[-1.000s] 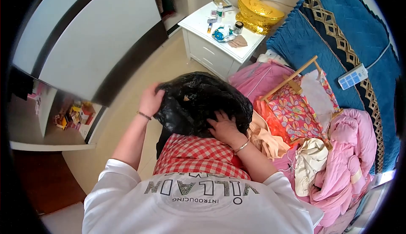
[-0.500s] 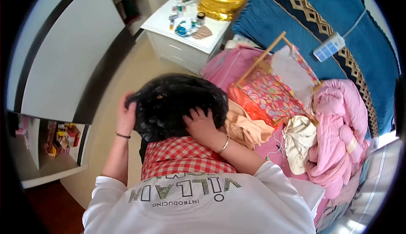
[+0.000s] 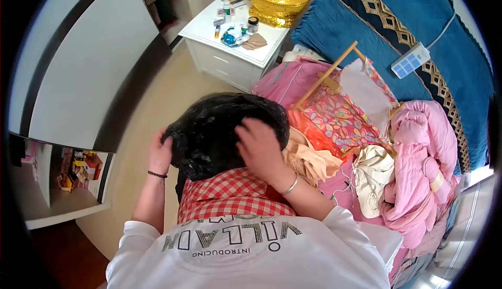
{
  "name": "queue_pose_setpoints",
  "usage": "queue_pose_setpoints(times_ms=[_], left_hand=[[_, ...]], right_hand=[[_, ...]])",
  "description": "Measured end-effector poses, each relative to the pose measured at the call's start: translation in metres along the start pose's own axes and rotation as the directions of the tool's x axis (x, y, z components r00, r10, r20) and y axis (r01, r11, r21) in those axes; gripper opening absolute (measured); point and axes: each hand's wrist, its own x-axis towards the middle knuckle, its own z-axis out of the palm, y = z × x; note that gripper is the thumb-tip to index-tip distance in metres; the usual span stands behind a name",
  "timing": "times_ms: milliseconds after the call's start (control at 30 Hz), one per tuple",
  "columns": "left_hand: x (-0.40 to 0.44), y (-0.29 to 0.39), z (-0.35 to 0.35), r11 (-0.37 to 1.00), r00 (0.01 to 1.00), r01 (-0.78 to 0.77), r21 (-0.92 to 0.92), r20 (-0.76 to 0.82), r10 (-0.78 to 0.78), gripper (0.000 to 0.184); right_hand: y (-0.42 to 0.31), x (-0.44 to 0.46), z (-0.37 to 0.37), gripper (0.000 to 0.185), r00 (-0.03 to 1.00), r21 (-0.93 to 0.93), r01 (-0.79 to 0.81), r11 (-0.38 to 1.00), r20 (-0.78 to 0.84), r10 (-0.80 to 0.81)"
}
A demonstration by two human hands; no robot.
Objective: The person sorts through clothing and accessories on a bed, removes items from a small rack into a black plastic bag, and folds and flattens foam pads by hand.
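A crumpled black plastic bag (image 3: 209,132) rests over my lap, against the red-and-white checked cloth (image 3: 219,195) I wear. My left hand (image 3: 160,152) grips its left edge, with some fingers hidden behind the plastic. Over the bag's right part is my right hand (image 3: 260,148), its fingers apart and slightly blurred; nothing shows in it. Whether it touches the plastic, I cannot tell. Peach fabric (image 3: 314,158) lies just right of that hand on the bed.
To the right, the bed holds a wooden-framed floral cloth item (image 3: 340,116), cream fabric (image 3: 372,179), a pink quilt (image 3: 418,169) and a power strip (image 3: 410,60). A white nightstand (image 3: 230,72) bears small bottles and a gold ingot-shaped ornament (image 3: 274,1). A wardrobe (image 3: 89,59) stands left.
My right hand has lifted from inside the bag's opening and its fingers have drawn up. My left hand keeps its place at the bag's edge. The view has shifted slightly.
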Motion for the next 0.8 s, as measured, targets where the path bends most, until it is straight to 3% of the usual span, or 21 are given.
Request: queue_pose_setpoints(times_ms=[100, 133, 200, 233, 267, 333, 367, 400, 467, 533, 567, 667, 700, 767, 800], left_hand=[[0.001, 0.010, 0.003, 0.994, 0.998, 0.060, -0.089, -0.002, -0.061, 0.026], [0.003, 0.011, 0.005, 0.987, 0.997, 0.082, -0.137, 0.010, -0.081, 0.026], [0.003, 0.013, 0.008, 0.992, 0.998, 0.054, -0.111, -0.005, -0.055, 0.025], [0.005, 0.017, 0.010, 0.996, 0.999, 0.023, -0.087, -0.030, -0.026, 0.024], [0.006, 0.021, 0.014, 0.996, 0.999, 0.017, -0.087, -0.040, -0.021, 0.024], [0.001, 0.036, 0.026, 0.991, 0.991, -0.131, 0.009, -0.007, 0.131, 0.024], [0.003, 0.041, 0.031, 0.976, 0.979, -0.204, 0.070, 0.033, 0.203, 0.024], [0.006, 0.037, 0.037, 0.959, 0.966, -0.255, 0.126, 0.001, 0.257, 0.025], [0.005, 0.056, 0.056, 0.953, 0.956, -0.291, 0.089, 0.068, 0.285, 0.023], [0.002, 0.070, 0.071, 0.973, 0.971, -0.086, -0.215, 0.202, 0.130, 0.021], [0.000, 0.080, 0.078, 0.962, 0.965, -0.084, -0.260, 0.219, 0.144, 0.019], [0.004, 0.074, 0.073, 0.963, 0.968, -0.160, -0.217, 0.158, 0.197, 0.019], [0.004, 0.072, 0.066, 0.966, 0.971, -0.148, -0.212, 0.153, 0.183, 0.019], [0.004, 0.063, 0.049, 0.975, 0.983, -0.123, -0.185, 0.112, 0.145, 0.019], [0.003, 0.060, 0.046, 0.980, 0.989, -0.093, -0.177, 0.094, 0.111, 0.019]], right_hand=[[0.009, 0.023, -0.035, 0.049, 0.957, -0.273, -0.185, 0.944, -0.267, 0.111], [0.022, 0.021, -0.034, 0.049, 0.956, -0.276, -0.188, 0.943, -0.271, 0.111], [0.060, 0.009, -0.019, 0.049, 0.884, -0.122, -0.466, 0.876, -0.106, 0.456], [0.066, 0.006, -0.020, 0.048, 0.853, 0.008, -0.522, 0.853, 0.010, 0.522], [0.069, 0.003, -0.016, 0.048, 0.858, 0.012, -0.513, 0.858, 0.011, 0.513], [0.058, 0.003, -0.015, 0.046, 0.934, 0.263, -0.337, 0.904, -0.030, 0.357], [0.050, 0.006, -0.014, 0.044, 0.893, 0.427, -0.423, 0.799, 0.045, 0.448], [0.041, 0.012, -0.014, 0.044, 0.899, 0.437, -0.415, 0.798, 0.062, 0.433], [0.028, 0.023, -0.016, 0.044, 0.923, 0.443, -0.346, 0.827, -0.001, 0.386], [0.027, 0.027, -0.012, 0.046, 0.936, 0.472, -0.321, 0.821, 0.023, 0.352], [0.028, 0.026, -0.011, 0.048, 0.945, 0.499, -0.304, 0.811, 0.052, 0.322], [0.053, 0.015, 0.007, 0.050, 0.937, 0.527, -0.316, 0.789, 0.042, 0.347], [0.054, 0.010, -0.001, 0.053, 0.919, 0.481, -0.383, 0.789, 0.113, 0.378], [0.074, -0.011, -0.013, 0.061, 0.934, 0.361, -0.358, 0.861, 0.142, 0.329], [0.098, -0.036, -0.013, 0.065, 0.906, 0.130, -0.392, 0.911, 0.229, 0.357]])
